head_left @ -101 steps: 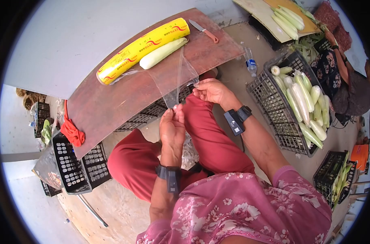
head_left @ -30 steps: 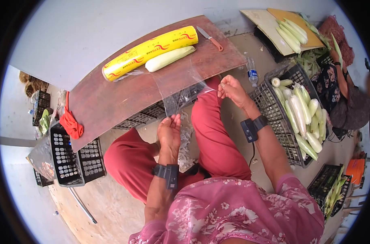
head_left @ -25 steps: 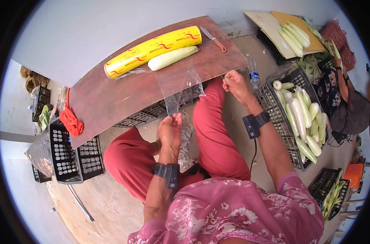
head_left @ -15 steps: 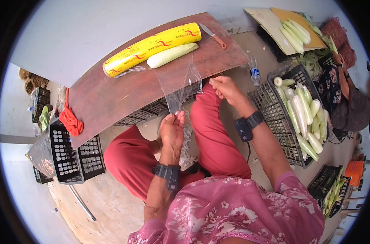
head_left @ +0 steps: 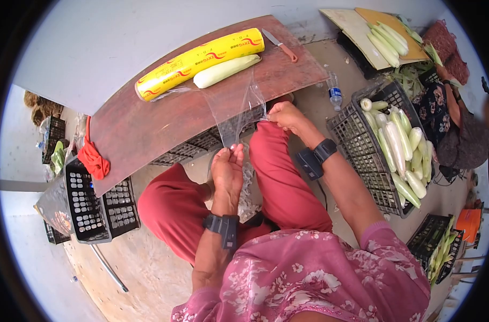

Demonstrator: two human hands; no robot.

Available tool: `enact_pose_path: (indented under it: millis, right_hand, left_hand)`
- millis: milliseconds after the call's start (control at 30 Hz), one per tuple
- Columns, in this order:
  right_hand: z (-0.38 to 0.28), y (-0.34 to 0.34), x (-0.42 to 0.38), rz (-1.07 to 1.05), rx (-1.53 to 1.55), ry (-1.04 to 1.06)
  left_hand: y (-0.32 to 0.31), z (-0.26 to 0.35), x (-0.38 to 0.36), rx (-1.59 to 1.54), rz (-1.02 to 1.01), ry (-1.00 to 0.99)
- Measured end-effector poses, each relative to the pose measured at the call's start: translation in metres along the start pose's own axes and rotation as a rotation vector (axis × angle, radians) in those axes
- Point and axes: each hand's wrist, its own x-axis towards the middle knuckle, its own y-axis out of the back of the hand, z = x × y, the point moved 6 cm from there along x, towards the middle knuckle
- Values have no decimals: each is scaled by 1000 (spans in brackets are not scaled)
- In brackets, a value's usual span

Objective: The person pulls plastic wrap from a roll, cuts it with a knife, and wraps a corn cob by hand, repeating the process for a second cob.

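Observation:
On the reddish-brown board lies a pale green, elongated vegetable, alongside a yellow-printed roll of plastic wrap. A clear sheet of plastic wrap runs from beneath the vegetable over the board's near edge. My left hand, palm up, pinches the sheet's lower end between my knees. Fingertips of my right hand are closed on the sheet's right edge, above my right knee. The vegetable lies untouched by either hand.
A knife lies at the board's far right. Beyond it, a water bottle stands near a black crate full of similar vegetables. Another person sits at the far right. Red cloth hangs at the board's left corner, above black crates.
My right hand has moved left and slightly down, taking hold of the plastic wrap's right edge. My left hand keeps its pinch in nearly the same spot.

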Motion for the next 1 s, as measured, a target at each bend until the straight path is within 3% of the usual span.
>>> enact_pose_path:
  millis: [200, 400, 900, 1000]
  right_hand:
    - [13, 19, -22, 12, 403, -1]
    - [24, 22, -23, -5, 619, 22]
    - [17, 23, -25, 47, 228, 166]
    - [22, 21, -24, 15, 380, 165]
  left_hand:
    - [2, 0, 0, 16, -2, 2]
    - [0, -1, -1, 24, -5, -7]
    - [2, -5, 3, 33, 4, 4]
    - [2, -6, 3, 37, 10, 3]
